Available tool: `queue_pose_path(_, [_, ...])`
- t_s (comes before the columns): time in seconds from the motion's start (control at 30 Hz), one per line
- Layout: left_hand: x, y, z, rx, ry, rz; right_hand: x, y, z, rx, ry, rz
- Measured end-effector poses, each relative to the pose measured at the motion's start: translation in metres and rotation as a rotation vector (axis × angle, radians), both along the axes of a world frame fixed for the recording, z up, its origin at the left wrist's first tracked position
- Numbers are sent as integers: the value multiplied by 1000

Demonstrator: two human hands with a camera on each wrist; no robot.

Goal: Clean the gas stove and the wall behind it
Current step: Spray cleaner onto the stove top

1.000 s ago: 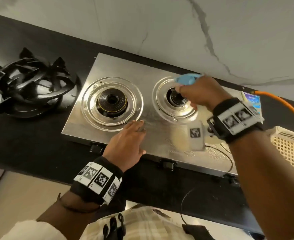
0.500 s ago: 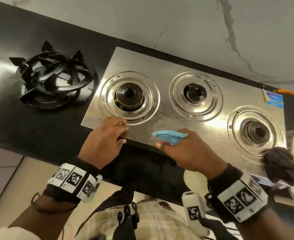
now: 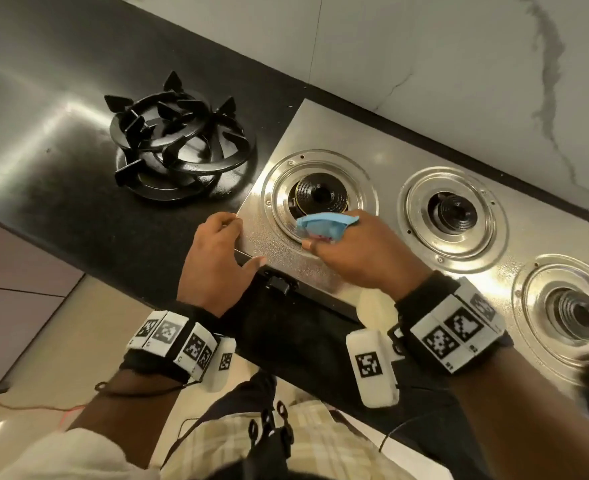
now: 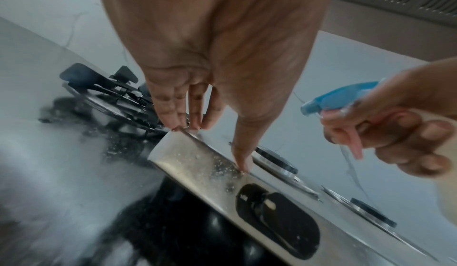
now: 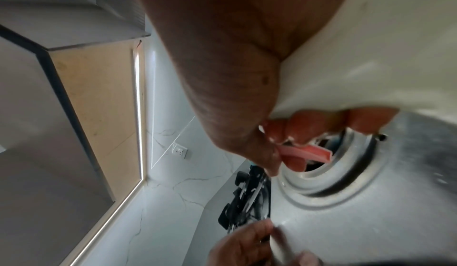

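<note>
While gripping the spray bottle [image 3: 324, 226] in the right hand [image 3: 362, 258], hovers over the front rim of the left burner [image 3: 320, 195], nozzle aimed left. Curls fingers round the pink trigger [image 4: 353, 145]; cannot tell if squeezing.

Rests the left hand [image 3: 213, 261] open on the front left corner of the stove [image 3: 386, 150], straight fingers on the side edge, thumb on the front edge. Holds nothing there.

Lies long and shiny on the black table [image 3: 61, 161], running from that near left corner away to the right, past two more burners. Looks speckled with wet drops near the corner, so probably in the spraying step, with wiping likely next.

Sits closer to both hands than the wall [image 3: 442, 64], up behind the far long edge and touched by neither hand. Needs a reach across the whole stove, easier for the right hand, already over the steel.

Waits off to the left on the table: black pot rings [image 3: 178, 150], stacked, just beside the stove.
</note>
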State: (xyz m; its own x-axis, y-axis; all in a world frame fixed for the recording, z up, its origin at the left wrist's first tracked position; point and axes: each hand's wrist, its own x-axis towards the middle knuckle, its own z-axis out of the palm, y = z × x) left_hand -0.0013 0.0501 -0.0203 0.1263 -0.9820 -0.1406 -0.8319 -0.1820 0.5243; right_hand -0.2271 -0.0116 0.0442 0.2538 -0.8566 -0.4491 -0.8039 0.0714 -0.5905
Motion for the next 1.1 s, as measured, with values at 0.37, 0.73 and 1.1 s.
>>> queue_pose_path(0.37, [-12,-29,18,65,-30,-124,-21,-150,46,-128,57,-300])
queue_pose_path(0.73, [-16,-31,17,65,-10,-164,-80,-135,34,-95,211,-441])
queue_pose_path(1.1, [-25,-24,14,45,17,-230,-91,-11,22,-57,47,-409])
